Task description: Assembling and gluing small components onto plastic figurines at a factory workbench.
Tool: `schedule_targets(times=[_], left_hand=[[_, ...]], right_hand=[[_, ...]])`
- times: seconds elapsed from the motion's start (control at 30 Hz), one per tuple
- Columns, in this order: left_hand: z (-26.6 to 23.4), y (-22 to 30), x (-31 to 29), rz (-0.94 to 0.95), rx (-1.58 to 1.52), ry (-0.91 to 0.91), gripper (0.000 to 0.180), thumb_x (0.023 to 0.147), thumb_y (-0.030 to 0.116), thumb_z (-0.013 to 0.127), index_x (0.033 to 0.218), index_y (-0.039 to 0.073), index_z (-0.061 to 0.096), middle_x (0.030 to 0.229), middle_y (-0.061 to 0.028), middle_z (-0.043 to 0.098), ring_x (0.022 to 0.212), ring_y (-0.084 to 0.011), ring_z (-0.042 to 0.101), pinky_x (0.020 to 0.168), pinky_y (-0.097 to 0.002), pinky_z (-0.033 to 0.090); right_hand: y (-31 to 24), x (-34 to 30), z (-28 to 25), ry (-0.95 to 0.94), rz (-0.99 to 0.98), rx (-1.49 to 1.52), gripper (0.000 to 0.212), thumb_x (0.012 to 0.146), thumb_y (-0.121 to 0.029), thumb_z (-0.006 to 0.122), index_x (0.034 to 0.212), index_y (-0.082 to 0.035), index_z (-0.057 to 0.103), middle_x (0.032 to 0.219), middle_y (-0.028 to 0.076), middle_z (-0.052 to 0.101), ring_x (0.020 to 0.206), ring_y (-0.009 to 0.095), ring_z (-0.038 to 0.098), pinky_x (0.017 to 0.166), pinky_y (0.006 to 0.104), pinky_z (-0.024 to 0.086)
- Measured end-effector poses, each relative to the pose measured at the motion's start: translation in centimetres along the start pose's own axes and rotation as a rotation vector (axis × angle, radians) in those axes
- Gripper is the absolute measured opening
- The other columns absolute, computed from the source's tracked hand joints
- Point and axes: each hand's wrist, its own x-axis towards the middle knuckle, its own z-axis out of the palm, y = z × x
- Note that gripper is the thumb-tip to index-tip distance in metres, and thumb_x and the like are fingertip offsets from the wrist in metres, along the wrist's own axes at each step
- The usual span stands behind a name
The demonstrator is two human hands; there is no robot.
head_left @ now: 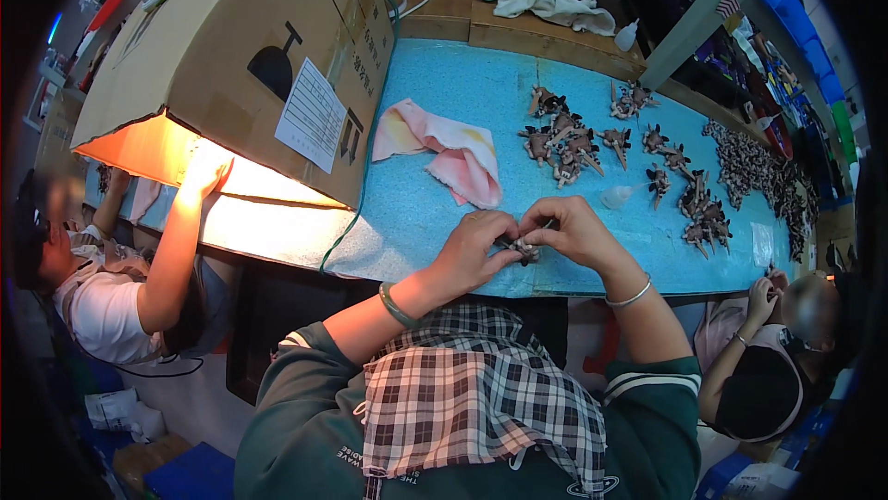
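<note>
at the near edge of a blue foam-topped table (444,102), the person's left hand (474,246) and right hand (572,230) meet over a small dark toy figure (524,247) with tan parts, which sits pinched between the fingertips of both. the left hand's fingers are curled tight around the figure's left end, thumb pressed in; the right hand's fingers are bent down over its right end, closed on it as well. the figure hangs just above the table's front edge, over the person's lap, where a plaid cloth (472,389) lies. a green bangle (396,306) rings the left wrist and a silver bangle (631,296) the right. farther back on the foam, a pink and cream rag (444,150) lies crumpled, and beyond the hands a cluster of similar figures (566,139) is spread out, with a longer heap of figures (749,172) toward the right end. a small clear squeeze bottle (618,195) lies on its side between the hands and that cluster. to the left, a large cardboard box (240,47) stands over a lit opening, where another person's hand (205,172) reaches in. a third person's hands (766,289) work at the lower right.
</note>
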Motion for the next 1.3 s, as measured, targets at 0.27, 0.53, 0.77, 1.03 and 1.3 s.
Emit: schedule_targets(times=[0.27,0.53,0.77,1.03,1.3], left_hand=[[1.3,0.4,-1.2,-0.089,0.093,0.082,0.027,0.070,0.009,0.076,0.089,0.006,0.057,0.097,-0.0070,0.062,0.094,-0.0274,0.057,0.086,-0.0374,0.040],[1.5,0.3,-1.3,-0.046,0.113,0.095,0.028,0.070,0.010,0.077,0.090,0.006,0.057,0.097,-0.0069,0.061,0.094,-0.0275,0.057,0.087,-0.0374,0.040],[2.0,1.0,-0.9,-0.050,-0.035,0.122,0.030,0.073,0.001,0.072,0.098,0.002,0.057,0.095,-0.0108,0.058,0.086,-0.0294,0.059,0.074,-0.0347,0.047],[1.9,0.9,0.8,-0.012,-0.010,0.104,0.025,0.075,-0.004,0.067,0.098,0.001,0.057,0.092,-0.0125,0.057,0.084,-0.0300,0.060,0.071,-0.0353,0.049],[2.4,0.9,0.7,-0.067,-0.083,0.115,0.026,0.075,-0.007,0.067,0.099,0.002,0.060,0.091,-0.0101,0.056,0.082,-0.0250,0.062,0.069,-0.0319,0.050]], right_hand=[[1.2,-1.5,1.2,0.197,0.199,0.377,0.008,0.078,-0.006,0.074,0.081,-0.001,0.068,0.073,0.002,0.065,0.070,0.008,0.060,0.063,0.0235,0.047],[1.5,-1.1,0.8,0.111,0.291,0.474,0.012,0.076,-0.007,0.076,0.075,-0.003,0.065,0.069,0.002,0.064,0.061,0.007,0.056,0.055,0.0219,0.045],[2.4,-1.4,1.4,0.177,0.195,0.456,0.009,0.078,-0.005,0.073,0.081,-0.001,0.066,0.070,0.001,0.064,0.066,0.007,0.057,0.060,0.0212,0.046],[3.1,-4.4,6.8,0.745,-0.089,0.161,0.017,0.088,0.005,0.057,0.103,0.003,0.062,0.108,0.009,0.060,0.087,0.012,0.061,0.073,0.0220,0.051],[2.6,-4.8,6.1,0.862,-0.177,-0.038,0.025,0.075,0.010,0.066,0.096,-0.003,0.066,0.101,0.012,0.061,0.087,0.022,0.063,0.069,0.0292,0.052]])
